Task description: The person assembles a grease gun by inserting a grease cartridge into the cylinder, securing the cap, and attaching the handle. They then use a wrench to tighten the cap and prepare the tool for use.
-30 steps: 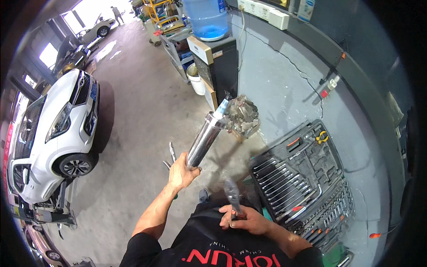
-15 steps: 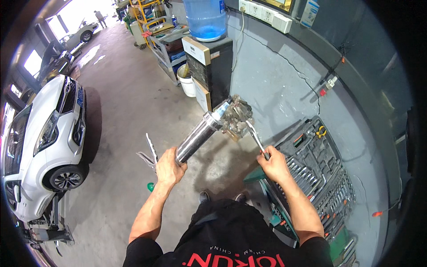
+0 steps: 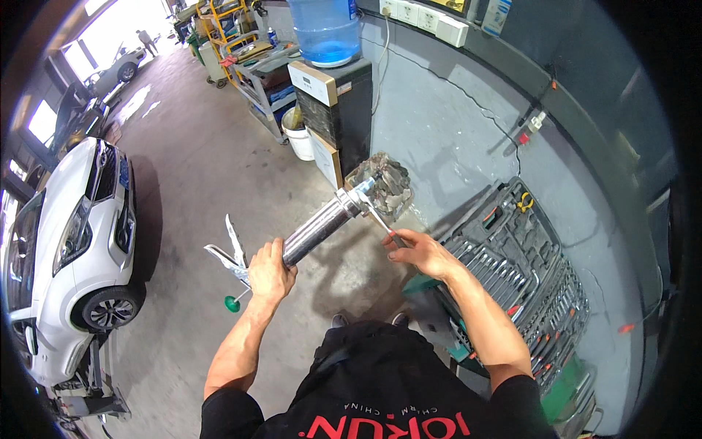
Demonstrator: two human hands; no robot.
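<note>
A caulking gun [image 3: 319,232] with a shiny metal barrel slants up and to the right in front of me. My left hand [image 3: 270,274] is closed round its rear end, beside the splayed metal trigger handles [image 3: 232,252]. A green knob [image 3: 232,304] on a thin rod sticks out behind that hand. My right hand [image 3: 423,254] grips a slim metal tool [image 3: 377,218] by its dark handle; its kind I cannot make out. The tool's far end meets the gun's front cap, next to the pale bluish nozzle [image 3: 363,186].
Beyond the nozzle, a lumpy grey-brown bundle [image 3: 382,192] lies by the wall. An open socket and wrench case [image 3: 504,267] is at right. A water dispenser [image 3: 342,121] and white bucket [image 3: 299,140] stand ahead. A white car [image 3: 88,219] is parked at left.
My right hand has moved left, bringing the slim tool from beside the bundle to the gun's front end. The gun has shifted slightly left and down, exposing more of the green knob.
</note>
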